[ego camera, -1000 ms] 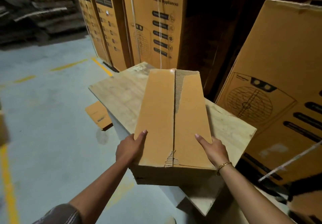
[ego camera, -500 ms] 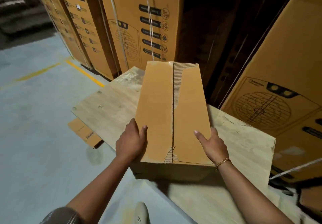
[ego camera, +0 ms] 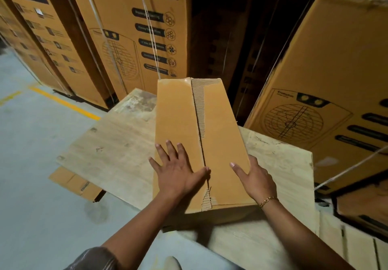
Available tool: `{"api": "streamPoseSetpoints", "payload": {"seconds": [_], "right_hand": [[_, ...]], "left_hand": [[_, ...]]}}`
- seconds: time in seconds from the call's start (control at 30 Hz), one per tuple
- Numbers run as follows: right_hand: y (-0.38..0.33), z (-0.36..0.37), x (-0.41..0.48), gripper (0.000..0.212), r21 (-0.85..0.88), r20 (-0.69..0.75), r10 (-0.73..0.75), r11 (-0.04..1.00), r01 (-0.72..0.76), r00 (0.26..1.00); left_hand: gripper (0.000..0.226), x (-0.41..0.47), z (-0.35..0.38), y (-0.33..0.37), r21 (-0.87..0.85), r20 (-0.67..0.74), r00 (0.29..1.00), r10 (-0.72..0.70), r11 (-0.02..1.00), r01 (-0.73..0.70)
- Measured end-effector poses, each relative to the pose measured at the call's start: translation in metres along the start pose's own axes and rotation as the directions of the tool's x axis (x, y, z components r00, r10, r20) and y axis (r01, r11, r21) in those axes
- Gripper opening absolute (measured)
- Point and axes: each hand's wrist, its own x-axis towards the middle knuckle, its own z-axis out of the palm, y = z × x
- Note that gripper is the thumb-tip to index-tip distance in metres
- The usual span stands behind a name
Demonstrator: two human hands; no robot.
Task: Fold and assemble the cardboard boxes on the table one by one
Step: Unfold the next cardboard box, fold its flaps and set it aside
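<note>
A long brown cardboard box [ego camera: 218,127] stands on the wooden table [ego camera: 117,143], its two top flaps closed along a middle seam with torn corrugation showing. My left hand [ego camera: 178,171] lies flat on the left flap, fingers spread, thumb at the seam. My right hand [ego camera: 255,178], with a gold bracelet at the wrist, grips the box's right edge near the front, thumb on top and fingers down the side. The box's front face is in shadow.
Tall printed appliance cartons [ego camera: 134,34] stand close behind the table, and another [ego camera: 327,93] leans at the right. A flat cardboard piece [ego camera: 77,183] lies on the grey floor under the table's left edge. A yellow floor line [ego camera: 63,104] runs at left.
My left hand has moved from the box's left edge up onto the top flap and spread flat. The view has shifted closer over the box. My right hand stays on the right edge.
</note>
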Motion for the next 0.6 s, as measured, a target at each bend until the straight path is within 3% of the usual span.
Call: {"api": "streamPoseSetpoints", "payload": {"seconds": [0.1,0.2,0.33,0.47,0.53,0.6], "right_hand": [[0.000,-0.001,-0.004,0.081,-0.028,-0.033,-0.031,0.999,0.031,0.999],[-0.001,-0.001,-0.005,0.077,-0.074,-0.097,-0.137,0.989,0.130,0.986],[-0.001,0.001,-0.005,0.052,-0.262,-0.153,-0.429,0.886,0.382,0.890],[-0.012,-0.003,-0.014,0.047,-0.300,-0.061,-0.537,0.814,0.497,0.842],[-0.022,-0.006,-0.023,0.055,-0.281,-0.003,-0.532,0.813,0.510,0.847],[-0.034,-0.004,-0.035,0.067,-0.284,0.065,-0.516,0.811,0.511,0.854]], "left_hand": [[0.119,0.002,-0.015,0.005,-0.113,0.006,1.000,-0.014,0.994,0.015],[0.100,-0.005,-0.039,-0.001,-0.356,-0.024,1.000,-0.011,0.935,0.001],[0.060,-0.031,-0.078,-0.032,-0.738,-0.168,0.983,-0.070,0.671,-0.079],[0.043,-0.045,-0.116,-0.082,-0.843,-0.177,0.955,-0.237,0.538,-0.023],[0.044,-0.049,-0.129,-0.105,-0.777,-0.180,0.940,-0.291,0.628,0.046],[0.046,-0.054,-0.130,-0.124,-0.510,-0.214,0.936,-0.280,0.849,0.137]]}}
